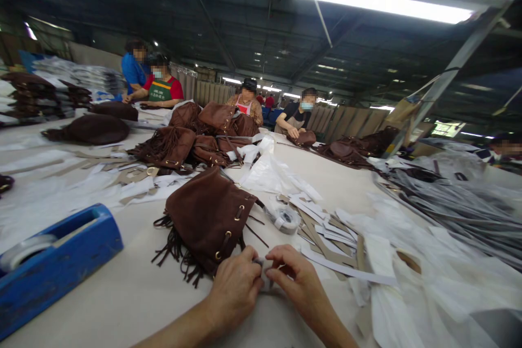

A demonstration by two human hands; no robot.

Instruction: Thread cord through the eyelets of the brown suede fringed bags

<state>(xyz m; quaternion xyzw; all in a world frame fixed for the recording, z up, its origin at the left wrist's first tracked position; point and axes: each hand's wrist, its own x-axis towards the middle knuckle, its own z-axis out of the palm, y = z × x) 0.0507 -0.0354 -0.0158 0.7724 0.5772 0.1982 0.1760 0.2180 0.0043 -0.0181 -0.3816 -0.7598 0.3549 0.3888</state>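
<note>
The left hand (236, 285) pinches a small grey piece (258, 262) just beside the fringed brown bag (204, 212) lying on the table (134, 293), while the right hand (299, 280) curls opposite, though blur there means I cannot tell whether it grips anything.

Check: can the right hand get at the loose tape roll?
Likely yes: the tape roll lies just beyond the right hand, with only table between; the paper strips lie to the side.
</note>
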